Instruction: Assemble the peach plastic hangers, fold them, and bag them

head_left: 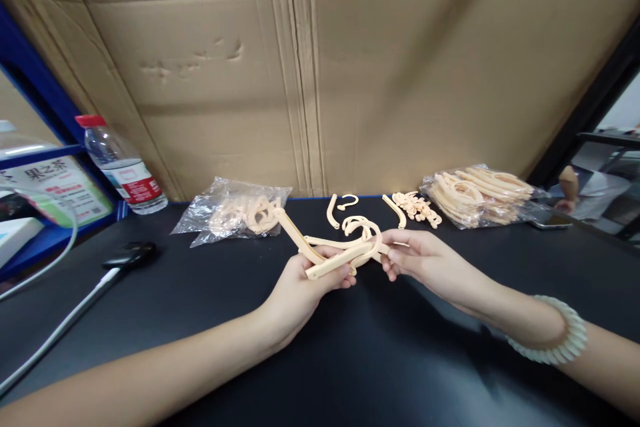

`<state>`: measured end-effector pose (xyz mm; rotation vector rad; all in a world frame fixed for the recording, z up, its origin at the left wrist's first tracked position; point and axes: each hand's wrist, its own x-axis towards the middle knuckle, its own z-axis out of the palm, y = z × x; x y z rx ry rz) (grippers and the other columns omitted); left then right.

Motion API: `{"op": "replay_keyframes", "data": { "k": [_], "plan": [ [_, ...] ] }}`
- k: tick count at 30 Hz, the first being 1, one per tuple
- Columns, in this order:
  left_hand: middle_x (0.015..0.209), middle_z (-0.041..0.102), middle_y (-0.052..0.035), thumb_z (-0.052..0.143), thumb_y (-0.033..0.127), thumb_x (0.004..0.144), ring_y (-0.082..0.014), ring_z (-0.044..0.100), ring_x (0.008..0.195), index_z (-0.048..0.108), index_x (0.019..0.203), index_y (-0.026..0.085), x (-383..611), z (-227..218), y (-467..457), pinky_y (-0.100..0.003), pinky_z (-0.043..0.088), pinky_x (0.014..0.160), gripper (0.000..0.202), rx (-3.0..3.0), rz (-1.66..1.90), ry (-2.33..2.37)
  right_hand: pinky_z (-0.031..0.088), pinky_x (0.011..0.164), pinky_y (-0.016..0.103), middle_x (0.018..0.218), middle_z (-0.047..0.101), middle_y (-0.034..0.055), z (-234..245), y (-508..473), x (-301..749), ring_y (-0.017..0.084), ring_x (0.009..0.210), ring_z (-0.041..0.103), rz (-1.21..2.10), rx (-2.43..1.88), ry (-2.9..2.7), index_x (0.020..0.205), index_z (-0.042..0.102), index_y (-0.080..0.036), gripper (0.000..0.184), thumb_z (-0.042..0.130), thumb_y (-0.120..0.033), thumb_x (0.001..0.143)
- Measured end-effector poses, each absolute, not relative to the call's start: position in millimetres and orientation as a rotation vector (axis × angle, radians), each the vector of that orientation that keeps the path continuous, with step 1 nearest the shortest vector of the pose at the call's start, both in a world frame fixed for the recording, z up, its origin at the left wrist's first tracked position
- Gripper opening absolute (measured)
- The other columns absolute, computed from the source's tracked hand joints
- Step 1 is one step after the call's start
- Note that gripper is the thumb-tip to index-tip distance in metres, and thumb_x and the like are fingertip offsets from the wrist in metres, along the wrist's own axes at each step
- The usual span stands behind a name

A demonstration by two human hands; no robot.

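Note:
A cream plastic folding clothes hanger (pixel 336 262) is held above the black table between both hands. My left hand (pixel 295 287) is closed around its lower left part, where one arm slants up and away. My right hand (pixel 425 255) pinches the hanger's right end beside the curved hook piece; its fingers partly hide that end. Just behind the hands lie a loose hanger arm (pixel 331 212), a small hook (pixel 350 200) and another arm (pixel 396 212). Next to that second arm is a pile of small cream pieces (pixel 417 208).
A clear plastic bag (pixel 197 210) with cream parts lies back left; another bag (pixel 480 195) of hanger pieces lies back right, near a phone (pixel 550 220). At left are a bottle (pixel 131 177) and a black device (pixel 130 255) with a white cable. Cardboard (pixel 210 94) stands behind the table.

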<state>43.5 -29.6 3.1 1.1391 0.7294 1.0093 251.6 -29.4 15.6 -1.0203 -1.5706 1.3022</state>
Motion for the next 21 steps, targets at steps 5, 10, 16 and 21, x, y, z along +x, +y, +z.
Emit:
{"op": "replay_keyframes", "data": {
  "k": [5, 10, 16, 21],
  "plan": [
    [0.091, 0.07, -0.0047, 0.078, 0.022, 0.076, -0.0105, 0.062, 0.078, 0.074, 0.097, 0.014, 42, 3, -29, -0.02, 0.052, 0.075, 0.022, 1.145, 0.982, 0.719, 0.044, 0.067, 0.029, 0.082, 0.061, 0.0036, 21, -32, 249, 0.017, 0.076, 0.054, 0.987, -1.111, -1.855, 0.081, 0.065, -0.017, 0.028, 0.06, -0.044, 0.085],
    [0.081, 0.069, -0.003, 0.083, 0.024, 0.07, -0.0107, 0.064, 0.073, 0.075, 0.087, 0.012, 42, 2, -29, -0.022, 0.054, 0.076, 0.022, 1.078, 0.99, 0.763, 0.044, 0.064, 0.026, 0.076, 0.059, 0.0002, 14, -26, 253, 0.011, 0.066, 0.051, 1.279, -1.052, -1.429, 0.085, 0.065, -0.017, 0.031, 0.071, -0.045, 0.076],
    [0.074, 0.068, -0.0001, 0.085, 0.022, 0.065, -0.0113, 0.067, 0.071, 0.07, 0.078, 0.013, 41, 3, -28, -0.024, 0.055, 0.076, 0.022, 1.046, 0.98, 0.747, 0.05, 0.085, 0.032, 0.093, 0.068, 0.0051, 1, -27, 247, 0.017, 0.089, 0.063, 1.481, -0.876, -1.235, 0.093, 0.068, -0.017, 0.029, 0.079, -0.032, 0.071],
    [0.075, 0.07, -0.0011, 0.085, 0.022, 0.067, -0.0126, 0.068, 0.074, 0.068, 0.077, 0.013, 41, 3, -25, -0.025, 0.055, 0.079, 0.021, 1.087, 0.924, 0.7, 0.051, 0.08, 0.031, 0.089, 0.071, 0.0045, -7, -29, 240, 0.016, 0.083, 0.065, 1.498, -0.87, -1.358, 0.092, 0.07, -0.016, 0.025, 0.078, -0.03, 0.072]
  ]
}}
